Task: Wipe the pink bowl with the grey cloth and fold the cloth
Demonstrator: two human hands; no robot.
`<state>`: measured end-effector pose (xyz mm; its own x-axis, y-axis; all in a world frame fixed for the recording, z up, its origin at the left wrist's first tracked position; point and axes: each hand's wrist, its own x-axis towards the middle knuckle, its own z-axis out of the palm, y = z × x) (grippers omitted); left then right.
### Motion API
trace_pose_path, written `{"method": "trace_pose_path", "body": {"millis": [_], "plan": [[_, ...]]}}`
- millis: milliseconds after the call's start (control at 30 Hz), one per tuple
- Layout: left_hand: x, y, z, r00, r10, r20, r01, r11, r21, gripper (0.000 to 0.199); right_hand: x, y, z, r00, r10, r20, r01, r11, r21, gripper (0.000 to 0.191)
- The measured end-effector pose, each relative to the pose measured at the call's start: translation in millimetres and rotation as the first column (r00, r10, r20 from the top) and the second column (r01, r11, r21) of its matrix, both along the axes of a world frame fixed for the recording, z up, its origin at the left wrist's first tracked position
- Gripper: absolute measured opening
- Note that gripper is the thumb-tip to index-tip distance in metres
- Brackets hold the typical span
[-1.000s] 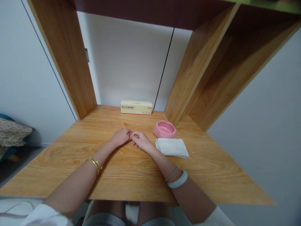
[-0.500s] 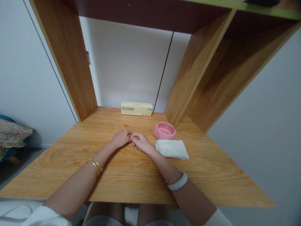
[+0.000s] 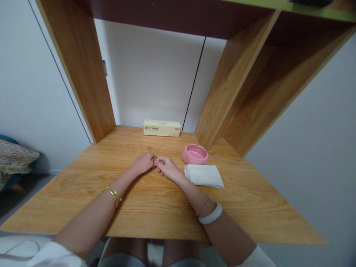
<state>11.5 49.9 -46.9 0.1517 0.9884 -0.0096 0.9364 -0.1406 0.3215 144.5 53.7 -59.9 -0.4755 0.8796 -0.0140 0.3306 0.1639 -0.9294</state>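
Near the middle of the wooden desk, my left hand (image 3: 145, 163) and my right hand (image 3: 167, 167) meet at the fingertips. The fingers of both are curled and pinched together. A tiny orange-red spot (image 3: 155, 161) shows between them, too small to tell what it is. Right of my right hand lies a folded whitish cloth (image 3: 204, 175). Just behind the cloth stands a pink faceted bowl (image 3: 194, 154), open at the top.
A long cream box with printed lettering (image 3: 161, 128) stands at the back of the wooden desk (image 3: 155, 211). Wooden uprights rise on the left (image 3: 80, 74) and right (image 3: 222, 85), with a dark shelf (image 3: 178, 16) overhead. Patterned fabric (image 3: 16, 155) is at far left.
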Motion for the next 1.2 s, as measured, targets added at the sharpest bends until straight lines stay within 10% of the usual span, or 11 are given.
{"method": "trace_pose_path", "body": {"millis": [1200], "plan": [[0.1, -0.8, 1.0, 1.000, 0.004, -0.014, -0.004, 1.000, 0.000, 0.026, -0.2, -2.2, 2.3, 1.000, -0.019, 0.007, 0.019, 0.999, 0.037, 0.017]]}}
